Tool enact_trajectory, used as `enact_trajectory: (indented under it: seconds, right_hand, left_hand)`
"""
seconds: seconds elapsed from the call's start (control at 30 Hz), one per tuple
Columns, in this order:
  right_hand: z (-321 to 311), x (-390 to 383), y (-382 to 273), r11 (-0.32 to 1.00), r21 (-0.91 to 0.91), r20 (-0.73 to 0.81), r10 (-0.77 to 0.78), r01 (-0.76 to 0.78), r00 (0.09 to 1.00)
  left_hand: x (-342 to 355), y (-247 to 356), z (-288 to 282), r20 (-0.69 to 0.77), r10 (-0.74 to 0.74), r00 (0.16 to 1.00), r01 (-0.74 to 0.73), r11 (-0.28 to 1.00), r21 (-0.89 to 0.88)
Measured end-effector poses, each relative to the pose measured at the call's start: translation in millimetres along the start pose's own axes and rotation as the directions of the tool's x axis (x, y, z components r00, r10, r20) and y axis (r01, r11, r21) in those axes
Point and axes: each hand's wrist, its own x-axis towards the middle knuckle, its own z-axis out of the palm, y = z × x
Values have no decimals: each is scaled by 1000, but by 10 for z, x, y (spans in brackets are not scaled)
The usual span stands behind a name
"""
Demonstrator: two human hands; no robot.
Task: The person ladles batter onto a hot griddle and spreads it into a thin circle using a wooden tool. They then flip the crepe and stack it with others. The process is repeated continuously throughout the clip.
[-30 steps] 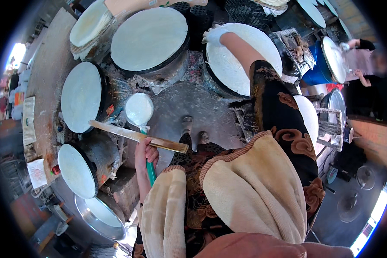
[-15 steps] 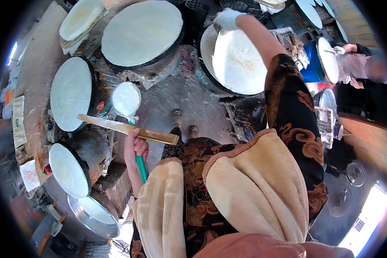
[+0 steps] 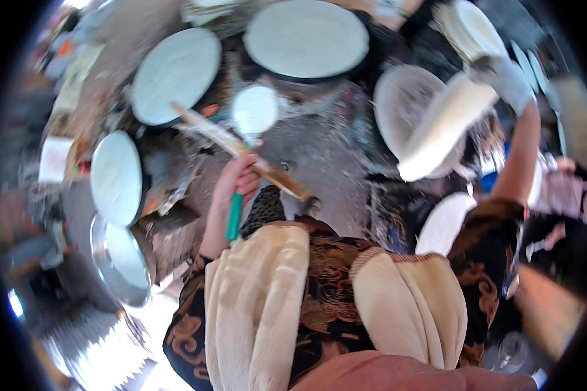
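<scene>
My left hand (image 3: 237, 179) is closed around the green handle of a ladle (image 3: 254, 109) and a long flat wooden spatula (image 3: 277, 174). White batter coats the ladle's bowl, and the spatula crosses over its handle. In a pale glove, my right hand (image 3: 512, 81) grips one edge of a large, thin white flatbread (image 3: 447, 127). The flatbread hangs slanted and partly folded over a round griddle (image 3: 398, 101), whose exposed surface shows pale residue. Just beyond the right hand stands a stack of flatbreads (image 3: 473, 29). Motion blurs the glove, so its fingers are indistinct.
Batter-covered round griddles stand in an arc: one at far centre (image 3: 306, 39), one at far left (image 3: 176, 77), another at left (image 3: 116, 177). A metal basin (image 3: 101, 251) with white contents sits at near left. Another person (image 3: 564, 189) is at the right.
My right hand has lifted the flatbread off the griddle and carried it right, toward the stack. The view has turned. My left hand still holds the ladle and spatula.
</scene>
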Motion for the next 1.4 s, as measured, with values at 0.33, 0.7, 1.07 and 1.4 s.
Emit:
enact_trajectory:
  seconds: [0.33, 0.7, 1.07, 1.4]
  right_hand:
    - [203, 810, -1627, 767, 560, -34, -357, 313, 934]
    - [341, 3063, -3645, 803, 265, -16, -550, 534, 835]
    - [54, 5956, -4064, 539, 373, -752, -301, 755, 587]
    - [1647, 6035, -3651, 743, -547, -460, -652, 386, 604]
  left_hand:
    - [-51, 930, -698, 81, 91, 993, -91, 996, -3]
    - [-39, 1939, -1599, -56, 175, 983, -180, 980, -89]
    - [136, 2357, -1673, -269, 311, 912, -391, 860, -329]
    - [508, 2679, -1460, -350, 341, 873, -469, 785, -404]
